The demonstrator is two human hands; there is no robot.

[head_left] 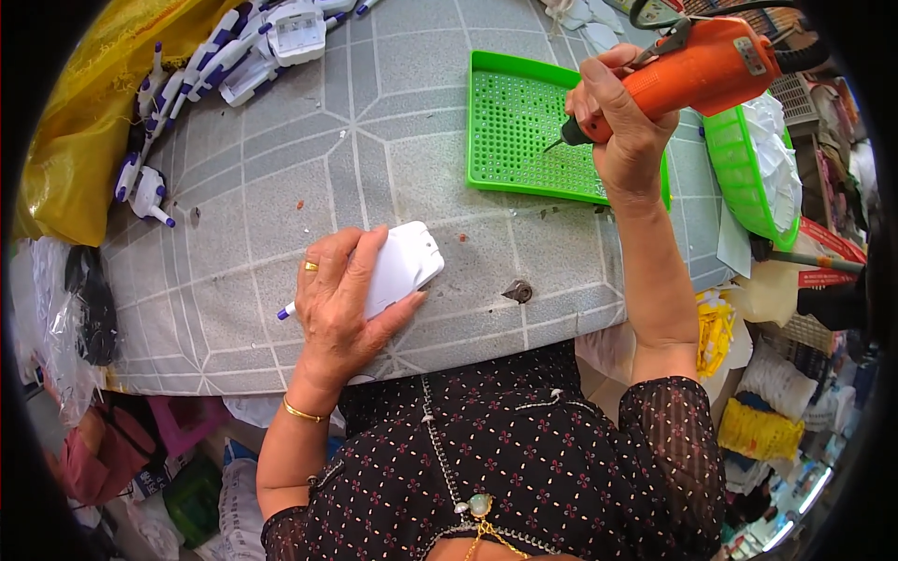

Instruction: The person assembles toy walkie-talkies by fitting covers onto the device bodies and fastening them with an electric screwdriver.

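My left hand (pixel 337 294) is closed around a white plastic housing (pixel 408 260), pressing it against the grey tablecloth near the front edge. A purple-tipped white stem (pixel 286 310) sticks out on the left of that hand. Raised at the upper right, my right hand (pixel 629 140) grips an orange electric screwdriver (pixel 697 70). Its thin bit (pixel 554 146) points down and left above a shallow green tray (pixel 471 122). Small shiny pieces, probably screws, lie in the tray's dimpled floor. The screwdriver and the housing are well apart.
White-and-purple plastic assemblies (pixel 234 56) lie along the far left, beside a yellow bag (pixel 70 140). A green basket (pixel 737 168) of white pieces stands at the right. The screwdriver's black cable (pixel 803 58) runs off right. A small dark object (pixel 517 291) lies near the table's front edge.
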